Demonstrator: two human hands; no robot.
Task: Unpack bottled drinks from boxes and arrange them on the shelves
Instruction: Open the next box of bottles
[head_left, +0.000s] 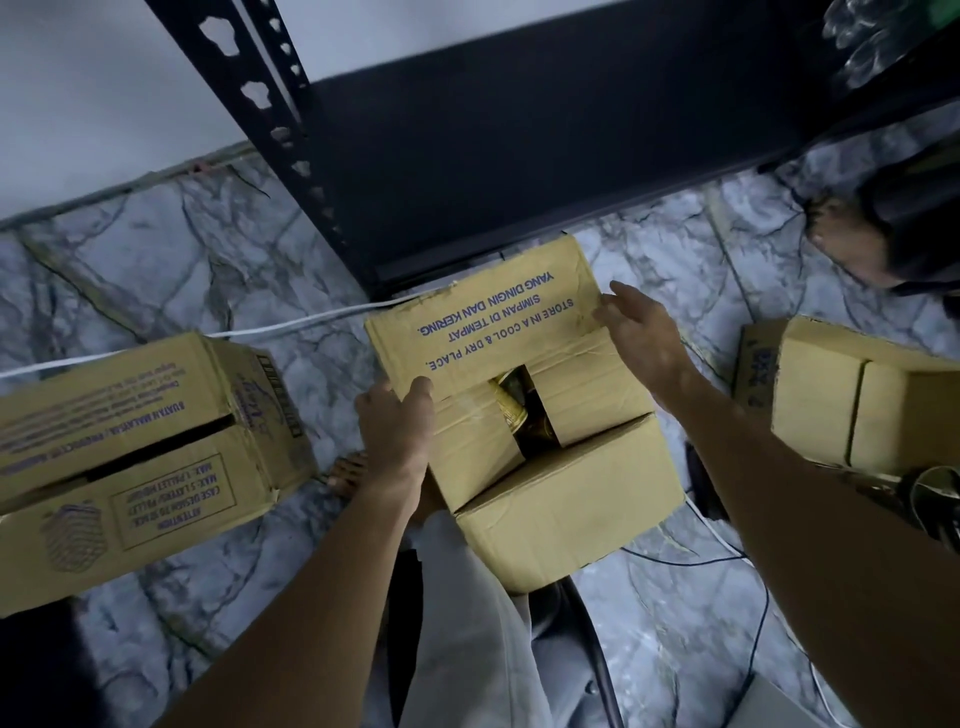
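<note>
A cardboard box (524, 467) with purple print stands on the floor in front of me, just before the black metal shelf (519, 156). Its far top flap (488, 322) is partly raised. My left hand (395, 426) grips the flap's left edge, thumb on top. My right hand (639, 327) touches the flap's right edge with fingers spread. Through the gap between the flaps a bottled drink (511, 400) with a gold label shows inside. The lowest shelf board is bare and dark.
A closed box (130, 447) lies on its side at the left. An open box (857, 395) stands at the right. A white cable (291, 327) and black cables (701, 561) run over the marbled floor. Another person's foot (847, 239) is at far right. Wrapped bottles (878, 47) sit top right.
</note>
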